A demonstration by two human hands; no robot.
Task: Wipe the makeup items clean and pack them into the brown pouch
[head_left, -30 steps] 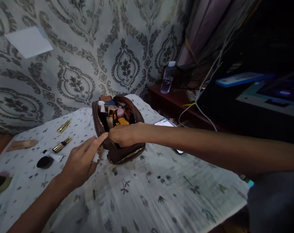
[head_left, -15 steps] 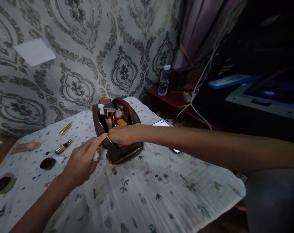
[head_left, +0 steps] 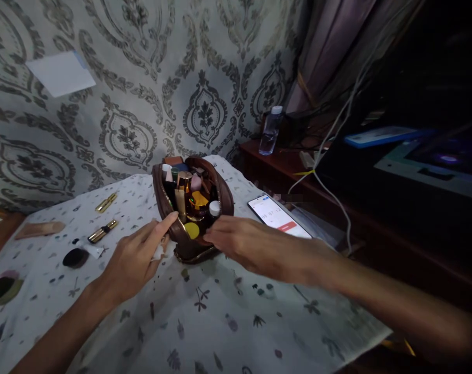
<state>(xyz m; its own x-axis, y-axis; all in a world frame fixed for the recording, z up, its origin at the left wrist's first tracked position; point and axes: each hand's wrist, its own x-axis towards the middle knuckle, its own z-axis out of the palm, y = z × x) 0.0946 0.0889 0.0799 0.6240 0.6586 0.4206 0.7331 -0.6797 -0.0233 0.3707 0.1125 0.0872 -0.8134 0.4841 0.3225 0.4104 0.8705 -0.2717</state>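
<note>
Head view: we've got the brown bag (head_left: 226,195) unzipped and crammed, mid-scene on patterned cloth (head_left: 228,317).
Phone (head_left: 286,221) at right reads 00 07, last digits unclear. Our left hand (head_left: 136,254) touches bag's near-left rim, right hand (head_left: 251,246) at near-right; can't tell if either grips.

A dark brown cosmetic bag (head_left: 187,248) is sitting on the leaf-printed cloth (head_left: 220,311), its gold-toothed zipper gaping open. Small containers are crowding its far end; a white-capped container (head_left: 214,209) and a yellow round item (head_left: 192,230) are showing nearer the front.
</note>
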